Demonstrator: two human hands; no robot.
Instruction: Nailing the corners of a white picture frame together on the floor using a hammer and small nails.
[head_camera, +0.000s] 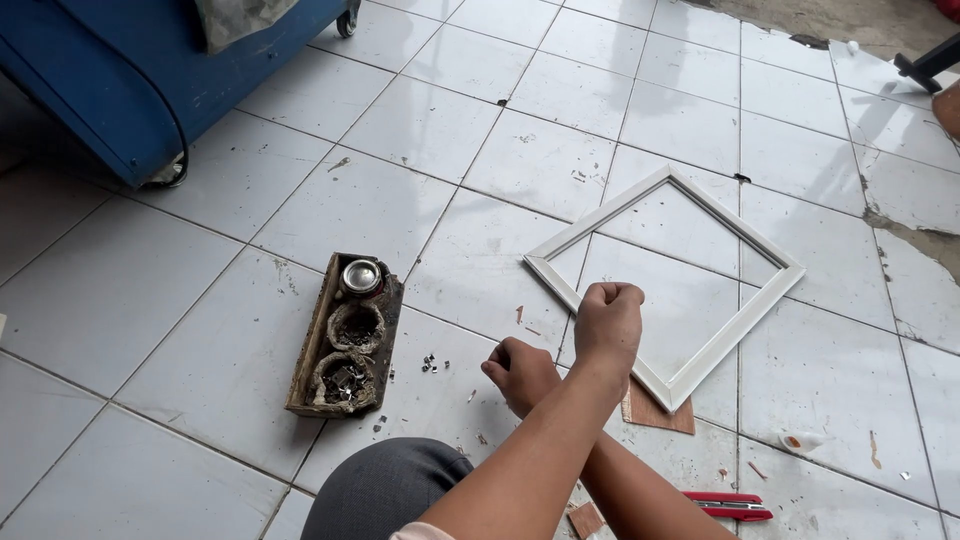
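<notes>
My arms cross over a white tiled floor. My left hand (608, 320) is a closed fist, held over the lower left edge of a white square frame (735, 335) lying flat on the tiles. My right hand (520, 375) reaches under the left forearm. Its fingers are curled down against the floor, just left of the frame, and I cannot see anything in them. Small metal bits (430, 362) lie scattered on the tile left of that hand. A thin brown board piece (655, 412) sticks out from under the frame's near corner.
A worn wooden tray (303, 375) with three compartments lies to the left, with a metal cup (362, 277) in its far end. A red utility knife (730, 505) lies at the lower right. A blue wheeled cart (120, 90) stands at the far left. My knee (385, 490) is at the bottom.
</notes>
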